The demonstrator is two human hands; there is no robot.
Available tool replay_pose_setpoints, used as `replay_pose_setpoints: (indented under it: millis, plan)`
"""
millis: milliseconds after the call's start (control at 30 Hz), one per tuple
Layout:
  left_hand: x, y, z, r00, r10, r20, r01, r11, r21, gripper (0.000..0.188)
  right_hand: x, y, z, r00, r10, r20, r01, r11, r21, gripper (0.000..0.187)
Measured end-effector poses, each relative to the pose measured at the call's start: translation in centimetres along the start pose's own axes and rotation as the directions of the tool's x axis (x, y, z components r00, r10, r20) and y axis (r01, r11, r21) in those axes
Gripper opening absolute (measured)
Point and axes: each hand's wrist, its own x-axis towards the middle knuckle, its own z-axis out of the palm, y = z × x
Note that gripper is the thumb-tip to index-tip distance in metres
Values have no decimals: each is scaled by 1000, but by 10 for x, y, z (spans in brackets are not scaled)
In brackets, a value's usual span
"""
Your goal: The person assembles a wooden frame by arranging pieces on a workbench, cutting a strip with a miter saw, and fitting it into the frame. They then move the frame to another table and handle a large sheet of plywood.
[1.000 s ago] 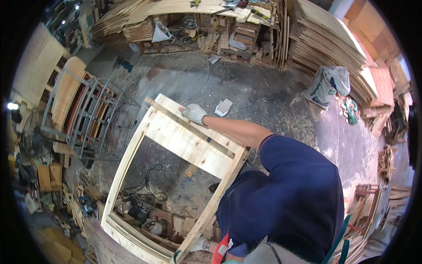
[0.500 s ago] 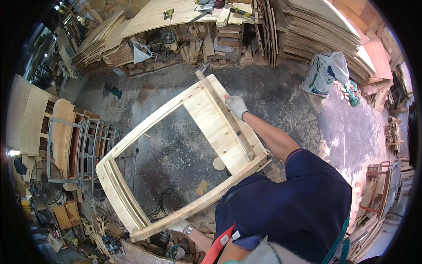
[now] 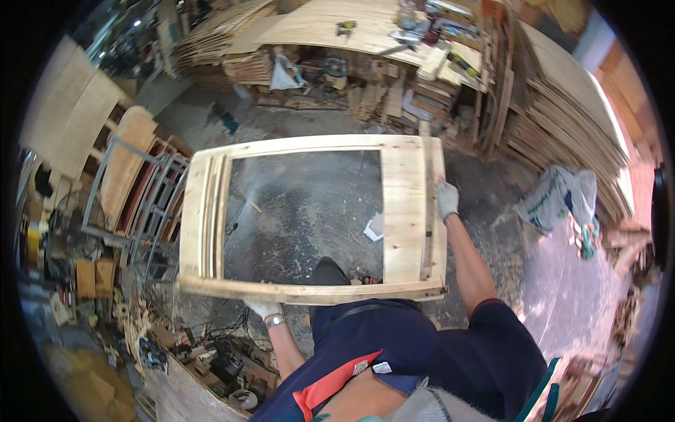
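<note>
I hold a large rectangular wooden frame (image 3: 402, 211) in front of my body, its long near rail running across at my waist. My left hand (image 3: 264, 306), gloved, is closed on that near rail toward its left end, with part of the fingers hidden behind the wood. At the frame's right edge, my gloved right hand (image 3: 446, 199) grips the outer side. A narrow wooden strip (image 3: 427, 218) lies along the wide right-hand board and juts past the far edge. Through the frame's opening I see the floor and one of my shoes (image 3: 329, 271).
A plywood-topped bench (image 3: 309, 28) at the back bears a yellow drill (image 3: 345, 29) and other tools. Stacked sheets (image 3: 569, 133) and a grey sack (image 3: 559, 197) stand to the right. A metal rack (image 3: 133, 200) is on the left; wood scraps (image 3: 140, 316) lie near left.
The frame has turned clockwise in view and now sits nearly square across my front. The surroundings have shifted rightward in the picture. Both hands keep their hold.
</note>
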Motion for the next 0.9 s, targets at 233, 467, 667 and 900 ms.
replay_pose_setpoints:
  millis: [233, 467, 667, 900]
  plan:
    - [24, -16, 115, 1000, -22, 17, 22, 999, -39, 64, 56, -19, 20, 1000, 12, -11, -10, 988, 155, 61]
    - [132, -46, 228, 996, 60, 71, -57, 997, -42, 58, 154, -40, 81, 998, 65, -25, -56, 965, 254, 59]
    - [220, -22, 354, 992, 7, 129, -5, 1000, -19, 46, 232, -114, 169, 991, 125, -42, -110, 962, 252, 60]
    - [321, -6, 448, 984, -141, 111, 149, 986, -70, 56, 306, -185, 244, 987, 158, -35, -132, 911, 390, 61]
